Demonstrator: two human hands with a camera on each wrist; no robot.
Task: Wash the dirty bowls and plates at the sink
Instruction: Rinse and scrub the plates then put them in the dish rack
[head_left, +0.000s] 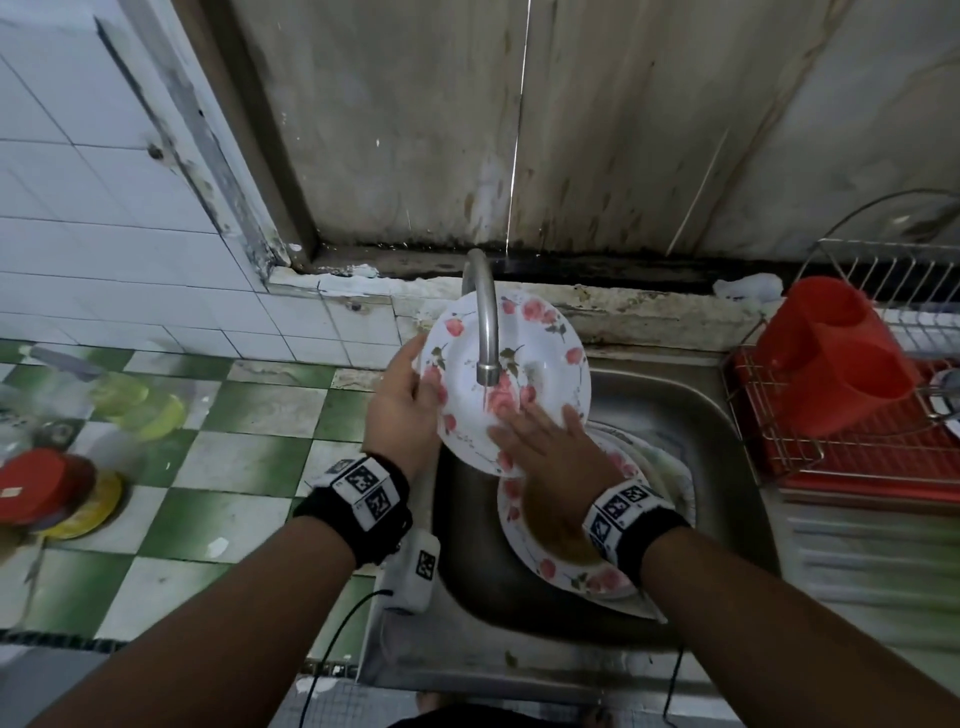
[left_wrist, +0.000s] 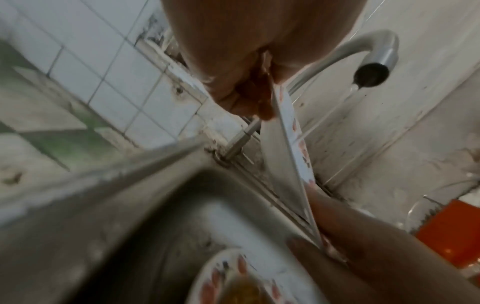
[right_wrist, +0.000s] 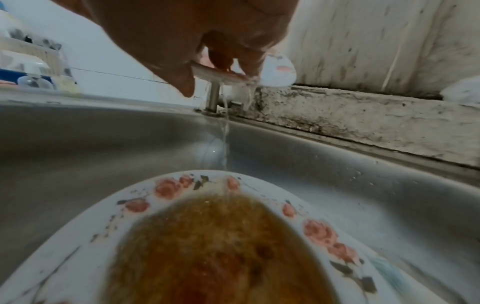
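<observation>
gripping plate (head_left: 511, 358) rim, left hand (head_left: 402, 410); right fingers (head_left: 524, 423) flat inside.

right hand (right_wrist: 197, 41) on held plate (right_wrist: 221, 75), dirty plate (right_wrist: 207, 236) below

White wall tiles (head_left: 104, 249), green-checked counter (head_left: 208, 467), stained panel (head_left: 415, 130)

Rose-patterned plate (head_left: 540, 353) tilted under running faucet; another plate (right_wrist: 109, 232) (brown-stained) in sink.
</observation>
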